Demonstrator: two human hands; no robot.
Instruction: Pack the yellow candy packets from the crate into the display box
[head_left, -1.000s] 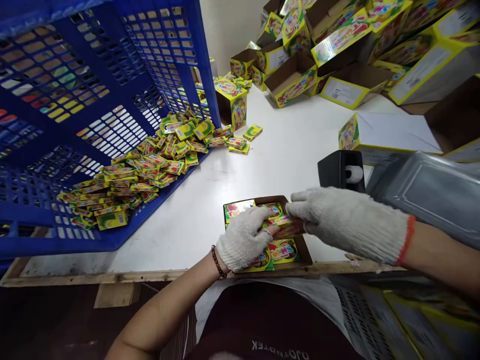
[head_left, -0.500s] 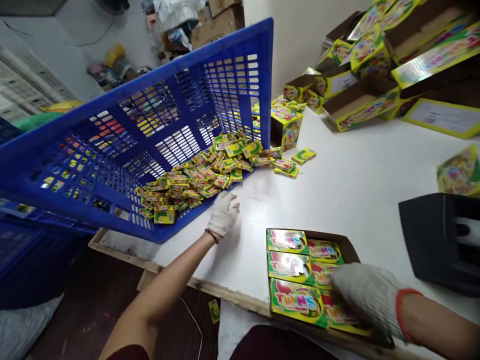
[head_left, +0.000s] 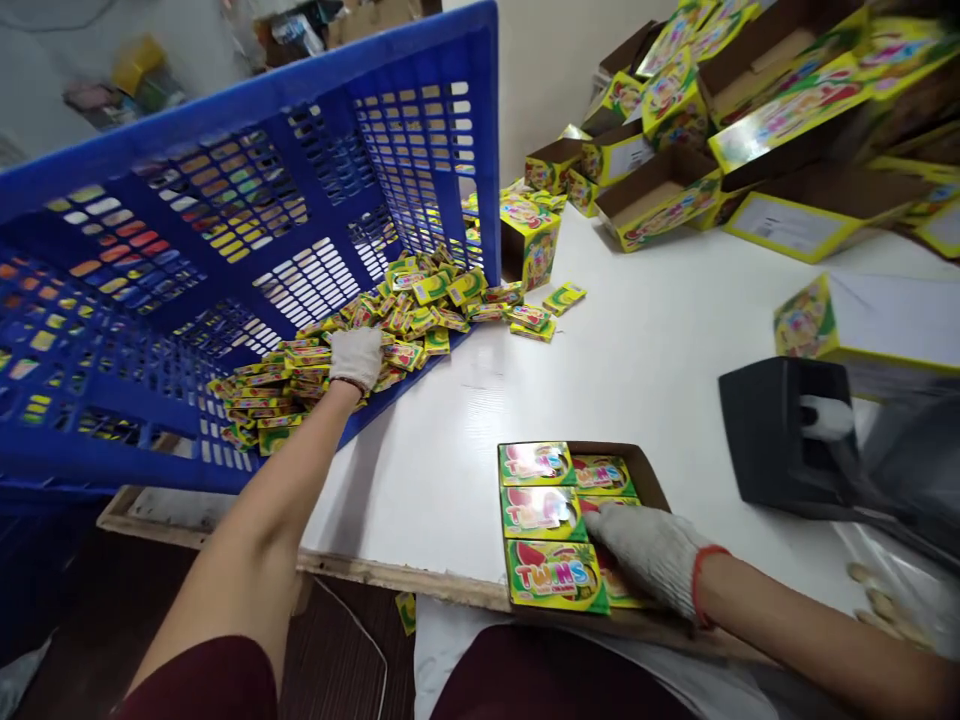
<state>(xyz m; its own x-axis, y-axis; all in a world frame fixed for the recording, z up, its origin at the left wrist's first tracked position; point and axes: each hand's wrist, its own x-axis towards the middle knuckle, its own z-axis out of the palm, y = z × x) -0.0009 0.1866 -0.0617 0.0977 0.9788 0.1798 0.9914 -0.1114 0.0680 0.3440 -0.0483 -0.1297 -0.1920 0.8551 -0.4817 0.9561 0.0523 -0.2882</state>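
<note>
The white table [head_left: 660, 340] is open between the two hands, and its wooden edge runs close below the tray [head_left: 651, 470]. The left hand [head_left: 356, 357] lies curled on the heap of small yellow-green packets [head_left: 390, 320] at the crate [head_left: 225, 250] mouth; whether it grips one I cannot tell. The right hand [head_left: 649, 550] rests flat, fingers spread, on the packets in the tray, well apart from the heap.

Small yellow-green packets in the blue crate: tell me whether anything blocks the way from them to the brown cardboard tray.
Nothing visible does. The left hand rests on the small yellow-green packets at the tilted blue plastic crate's open side; only bare white table lies between them and the brown cardboard tray.
</note>
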